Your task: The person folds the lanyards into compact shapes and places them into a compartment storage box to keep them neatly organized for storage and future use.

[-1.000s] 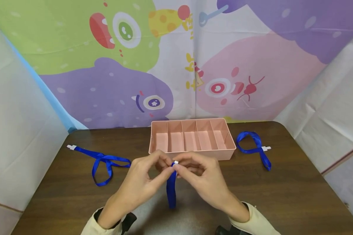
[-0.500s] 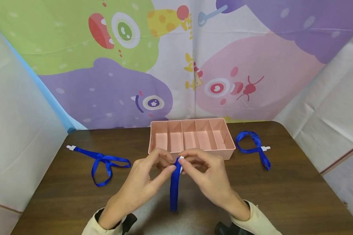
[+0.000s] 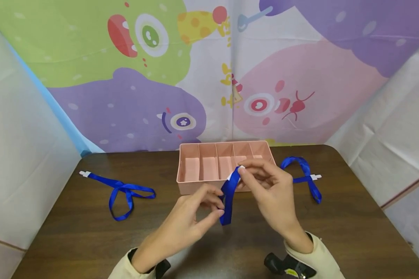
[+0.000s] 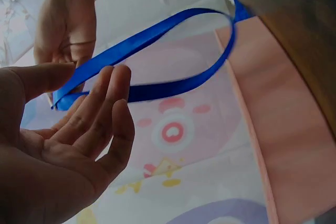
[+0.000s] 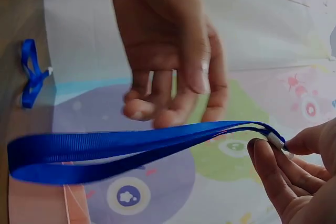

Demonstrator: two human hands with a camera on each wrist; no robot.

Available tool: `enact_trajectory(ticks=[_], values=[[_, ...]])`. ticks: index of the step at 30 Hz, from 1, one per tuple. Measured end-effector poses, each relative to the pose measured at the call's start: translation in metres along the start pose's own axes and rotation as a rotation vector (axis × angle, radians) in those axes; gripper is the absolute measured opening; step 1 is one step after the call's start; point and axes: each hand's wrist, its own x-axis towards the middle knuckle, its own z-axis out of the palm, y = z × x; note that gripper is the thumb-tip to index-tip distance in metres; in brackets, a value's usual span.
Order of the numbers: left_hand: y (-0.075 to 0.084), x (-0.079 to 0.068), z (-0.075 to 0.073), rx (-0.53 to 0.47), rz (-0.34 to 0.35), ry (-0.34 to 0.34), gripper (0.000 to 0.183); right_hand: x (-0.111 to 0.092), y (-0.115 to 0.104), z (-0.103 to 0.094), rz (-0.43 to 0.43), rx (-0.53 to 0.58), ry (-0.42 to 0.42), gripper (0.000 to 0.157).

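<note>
The right hand [image 3: 270,190] pinches the blue strap [image 3: 231,197] by its white clip [image 5: 275,140], thumb and fingertips meeting on that end while the rest droops in a loop. The strap is up in the air over the table [image 3: 335,232], clip end toward one o'clock. At eight o'clock from it, the left hand [image 3: 190,219] has its fingers loosely bent near the loop, gripping nothing (whether a fingertip brushes the ribbon, I cannot tell). At twelve o'clock sits a pink box [image 3: 192,188] with five sections side by side. A second strap [image 3: 120,186] lies at nine o'clock; a third strap [image 3: 313,190] lies just short of three, partly hidden by the right hand. Beyond hangs a cartoon-printed cloth [image 3: 211,50]
</note>
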Motion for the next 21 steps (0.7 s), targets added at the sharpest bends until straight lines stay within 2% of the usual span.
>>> enact_trajectory(ticks=[4, 9, 19, 21], values=[[-0.004, 0.0, 0.005, 0.034, -0.017, -0.007, 0.023, 0.004, -0.001, -0.008, 0.008, -0.037, 0.048, 0.014], [-0.008, -0.001, 0.009, 0.077, -0.007, -0.03, 0.016, 0.008, -0.004, -0.019, 0.013, -0.038, 0.102, 0.014], [-0.021, -0.002, 0.025, 0.122, -0.008, -0.078, 0.026, 0.012, -0.008, -0.027, 0.052, 0.06, 0.176, 0.019], [-0.023, -0.002, 0.028, 0.128, -0.009, -0.081, 0.025, 0.014, -0.007, -0.028, 0.048, 0.114, 0.195, 0.02]])
